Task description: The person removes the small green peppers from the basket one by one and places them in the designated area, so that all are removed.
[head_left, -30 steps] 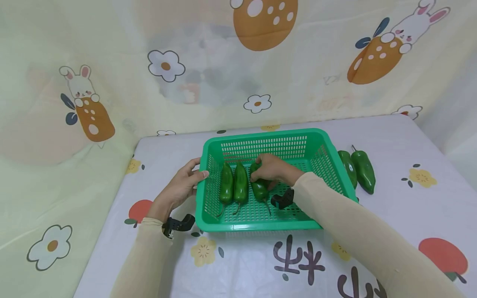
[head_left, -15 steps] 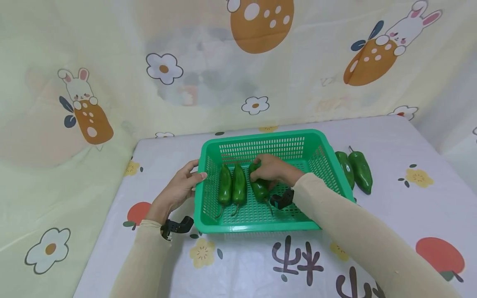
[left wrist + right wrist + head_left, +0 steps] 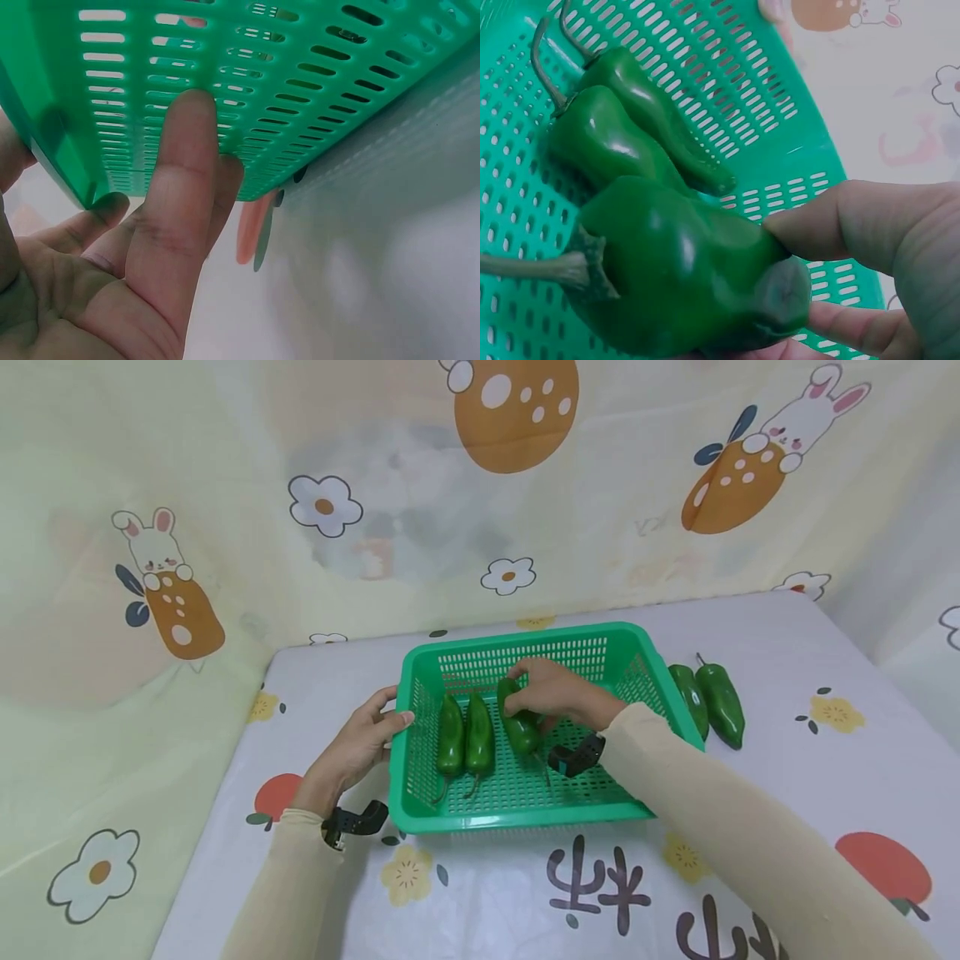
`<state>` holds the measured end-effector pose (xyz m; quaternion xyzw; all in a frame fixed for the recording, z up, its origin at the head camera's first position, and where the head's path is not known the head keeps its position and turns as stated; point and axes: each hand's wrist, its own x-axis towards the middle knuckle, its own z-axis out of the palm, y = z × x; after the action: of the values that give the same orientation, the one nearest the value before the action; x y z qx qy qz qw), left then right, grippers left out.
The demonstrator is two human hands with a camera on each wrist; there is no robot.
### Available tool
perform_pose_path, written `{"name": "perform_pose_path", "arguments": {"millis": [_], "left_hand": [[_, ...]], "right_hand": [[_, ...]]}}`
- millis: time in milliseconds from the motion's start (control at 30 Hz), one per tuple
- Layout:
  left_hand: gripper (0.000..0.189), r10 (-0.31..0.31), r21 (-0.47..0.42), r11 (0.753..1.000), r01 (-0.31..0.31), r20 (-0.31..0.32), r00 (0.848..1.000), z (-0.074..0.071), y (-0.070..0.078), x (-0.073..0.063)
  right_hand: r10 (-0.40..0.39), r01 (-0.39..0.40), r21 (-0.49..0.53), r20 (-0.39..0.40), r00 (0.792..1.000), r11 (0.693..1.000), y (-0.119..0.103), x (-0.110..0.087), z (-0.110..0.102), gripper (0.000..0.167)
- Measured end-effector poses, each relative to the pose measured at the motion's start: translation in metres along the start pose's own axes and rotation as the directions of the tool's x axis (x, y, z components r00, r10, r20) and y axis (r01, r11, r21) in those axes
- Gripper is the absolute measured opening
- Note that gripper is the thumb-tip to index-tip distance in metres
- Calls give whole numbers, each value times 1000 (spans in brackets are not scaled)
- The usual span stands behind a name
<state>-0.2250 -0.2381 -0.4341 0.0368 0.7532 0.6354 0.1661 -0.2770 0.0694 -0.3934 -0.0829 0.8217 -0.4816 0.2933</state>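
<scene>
A green plastic basket with slotted walls stands on the table. My left hand grips its left side, thumb over the rim; in the left wrist view the fingers press against the slotted outer wall. Inside the basket, my right hand pinches a green pepper near its tip, stem pointing toward me. The right wrist view shows this pepper close up, with a dull, wrinkled patch at the held end. Two more green peppers, one and another, lie side by side at the basket's left.
Just outside the basket's right wall, two green peppers, one and another, lie on the printed tablecloth. A patterned curtain hangs behind the table. Sleeved forearms reach in from the front.
My right hand has raised the pinched pepper a little from where it lay in the basket. The left hand keeps its hold on the rim. The whole view has shifted slightly.
</scene>
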Motion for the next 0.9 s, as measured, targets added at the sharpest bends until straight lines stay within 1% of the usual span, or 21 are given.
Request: {"name": "perform_pose_path", "arguments": {"millis": [233,500,667,900], "left_hand": [[60,-5,-6,1000,5,1,1000,0,0,0],[61,-3,-6,1000,3,-1,1000,0,-2,0],[61,-3,-5,1000,3,-7,1000,-1,-3,1],[61,-1,-16,1000,1,3,1000,-1,-2,1]], "right_hand": [[-4,4,13,-5,1000,1000,-4,-8,-5,70],[1,-1,11,-35,999,1000,-7,-14,-11,69],[4,-3,18,-41,999,1000,-10,-17,-18,69],[-1,2,20,-51,999,1000,-11,-23,-31,71]]}}
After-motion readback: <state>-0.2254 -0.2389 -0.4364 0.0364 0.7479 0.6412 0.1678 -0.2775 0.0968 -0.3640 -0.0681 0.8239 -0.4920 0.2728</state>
